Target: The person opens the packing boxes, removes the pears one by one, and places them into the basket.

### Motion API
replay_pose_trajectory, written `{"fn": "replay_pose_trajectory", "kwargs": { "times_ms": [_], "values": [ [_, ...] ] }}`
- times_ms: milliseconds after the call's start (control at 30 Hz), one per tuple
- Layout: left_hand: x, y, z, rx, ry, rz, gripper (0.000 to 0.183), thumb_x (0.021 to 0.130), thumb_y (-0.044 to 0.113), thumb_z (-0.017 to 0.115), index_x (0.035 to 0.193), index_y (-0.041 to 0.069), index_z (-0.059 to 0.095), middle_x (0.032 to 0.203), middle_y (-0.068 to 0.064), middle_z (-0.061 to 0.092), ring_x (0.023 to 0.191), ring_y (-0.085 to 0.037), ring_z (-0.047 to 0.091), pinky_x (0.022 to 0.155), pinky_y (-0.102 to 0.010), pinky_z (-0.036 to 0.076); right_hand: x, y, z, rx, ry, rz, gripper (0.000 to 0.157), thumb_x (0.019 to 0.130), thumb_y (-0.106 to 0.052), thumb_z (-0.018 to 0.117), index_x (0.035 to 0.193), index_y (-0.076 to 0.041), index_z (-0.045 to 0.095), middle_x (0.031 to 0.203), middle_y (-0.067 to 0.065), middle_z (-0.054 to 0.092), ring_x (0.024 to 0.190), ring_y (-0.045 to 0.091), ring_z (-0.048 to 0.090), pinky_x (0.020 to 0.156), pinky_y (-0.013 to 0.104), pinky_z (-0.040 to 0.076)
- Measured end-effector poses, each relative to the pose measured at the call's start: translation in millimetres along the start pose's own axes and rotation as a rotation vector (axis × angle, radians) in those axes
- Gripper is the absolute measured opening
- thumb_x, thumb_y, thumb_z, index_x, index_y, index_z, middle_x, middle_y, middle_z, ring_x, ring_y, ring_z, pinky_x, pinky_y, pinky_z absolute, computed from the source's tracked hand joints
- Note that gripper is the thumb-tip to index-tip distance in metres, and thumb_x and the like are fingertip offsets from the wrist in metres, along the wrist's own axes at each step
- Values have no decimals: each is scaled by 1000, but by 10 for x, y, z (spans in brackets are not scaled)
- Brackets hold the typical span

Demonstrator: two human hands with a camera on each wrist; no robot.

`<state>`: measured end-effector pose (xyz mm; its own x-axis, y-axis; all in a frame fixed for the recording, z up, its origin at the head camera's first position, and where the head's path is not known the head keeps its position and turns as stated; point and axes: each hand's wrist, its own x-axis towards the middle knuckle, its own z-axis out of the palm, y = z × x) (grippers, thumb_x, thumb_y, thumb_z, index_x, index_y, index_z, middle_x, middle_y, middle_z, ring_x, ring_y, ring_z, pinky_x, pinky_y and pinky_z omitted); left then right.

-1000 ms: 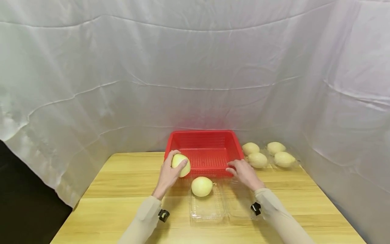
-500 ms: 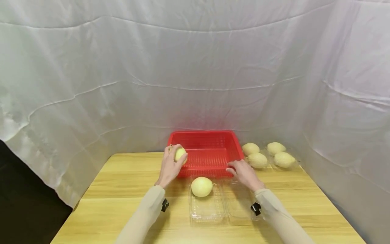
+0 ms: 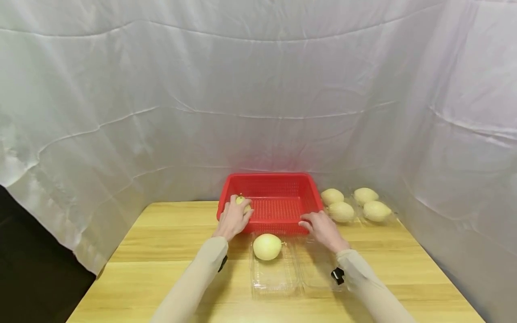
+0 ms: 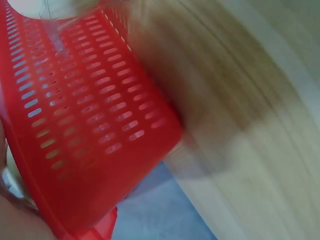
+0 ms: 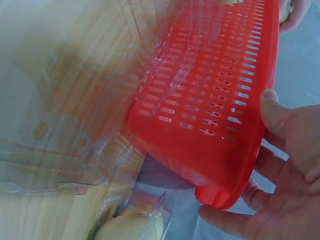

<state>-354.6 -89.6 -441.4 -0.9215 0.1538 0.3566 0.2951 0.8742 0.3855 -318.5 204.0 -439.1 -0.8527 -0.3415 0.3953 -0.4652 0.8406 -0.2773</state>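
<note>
My left hand [image 3: 232, 220] holds a pale yellow pear [image 3: 241, 200] inside the red perforated basket [image 3: 278, 226], at its front left. Only the pear's top and stem show past the fingers in the head view. In the left wrist view the basket wall [image 4: 95, 165] hides most of that hand. At the basket's front right corner my right hand [image 3: 325, 229] grips the rim, thumb [image 5: 272, 107] outside and fingers behind. A second pear [image 3: 267, 247] lies in the far end of an opened clear plastic clamshell box [image 3: 278, 278] before the basket.
Right of the basket, several pears [image 3: 377, 211] sit in clear plastic packs on the wooden table [image 3: 161, 242]. The clamshell's lid [image 3: 319, 269] lies flat beneath my right forearm. A pale curtain [image 3: 258, 112] hangs behind and along both sides.
My left hand has carried the pear forward over the front rim and down into the basket. The right hand stays at the rim, and the pear in the clamshell has not moved.
</note>
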Motion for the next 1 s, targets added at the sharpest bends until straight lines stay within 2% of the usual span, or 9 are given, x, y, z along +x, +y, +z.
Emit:
{"fn": "replay_pose_trajectory", "kwargs": {
  "times_ms": [200,400,500,633,800,1000],
  "values": [
    [116,44,-79,24,-189,-80,32,95,34,58,126,25,62,131,-17,44,97,-39,55,76,-53,52,23,-13,-8,3,-11,2,24,91,-21,67,108,-5,73,102,10,75,92,29,64,87,46,48],
    [199,84,-91,21,-314,-146,29,94,29,53,120,23,65,130,-17,45,104,-41,53,88,-54,47,14,-4,-4,1,-18,7,25,91,-21,68,109,-4,73,101,10,75,89,28,62,84,46,49],
    [224,96,-83,18,-362,-165,35,94,28,50,125,22,63,133,-16,45,109,-41,51,92,-55,45,12,1,-2,3,-16,14,25,91,-21,68,109,-5,73,100,9,75,89,28,61,84,46,49],
    [229,89,-79,51,-429,-158,44,96,29,43,137,20,58,147,-16,41,125,-44,45,101,-58,40,9,-4,-2,3,-13,1,25,91,-21,68,108,-4,73,98,9,75,90,28,62,86,47,48],
    [226,69,-80,76,-474,-150,48,98,32,38,142,20,53,155,-14,37,141,-41,33,110,-59,32,3,-15,-10,10,-13,16,26,92,-21,68,109,-3,73,101,10,75,93,30,63,87,47,48],
    [204,66,-54,59,-417,-183,45,100,38,41,138,22,57,146,-9,50,131,-37,47,107,-56,37,8,-3,-15,12,-25,13,24,92,-22,67,108,-5,73,101,9,75,96,30,65,91,48,46]
  ]
}}
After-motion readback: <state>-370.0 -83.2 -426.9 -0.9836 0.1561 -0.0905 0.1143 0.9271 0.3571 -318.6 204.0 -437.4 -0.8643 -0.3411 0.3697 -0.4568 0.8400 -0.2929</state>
